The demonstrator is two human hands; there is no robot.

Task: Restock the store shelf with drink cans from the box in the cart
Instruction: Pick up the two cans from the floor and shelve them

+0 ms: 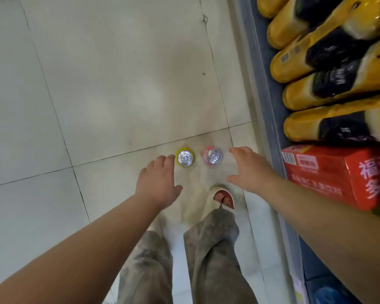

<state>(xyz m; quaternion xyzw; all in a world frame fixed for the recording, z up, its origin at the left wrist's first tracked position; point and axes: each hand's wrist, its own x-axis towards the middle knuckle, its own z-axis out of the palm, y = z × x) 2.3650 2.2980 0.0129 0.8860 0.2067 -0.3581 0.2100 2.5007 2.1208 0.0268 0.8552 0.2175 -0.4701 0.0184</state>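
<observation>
Pale grey floor tiles (110,88) with dark seams fill most of the frame, and I look straight down at them. Near the centre, two drink cans stand upright on the tiles, a little apart: a yellow aluminium can with a silver top (185,158) and a red aluminium can with a silver top (214,156). Along the right edge runs the low store shelf with a grey front rail (270,119), which carries yellow plastic bottles with black labels (329,64) and, below them in the frame, a red cardboard carton with white characters (329,174).

Both my hands reach down with fingers spread and hold nothing. My left hand (157,184) has its fingertips just beside the yellow can; my right hand (249,170) is near the red can but not touching. The cart and its box are not in view.

I judge that I am at the picking step. Next I must lower each hand, close the fingers around the can sides, and lift without tipping them.
</observation>
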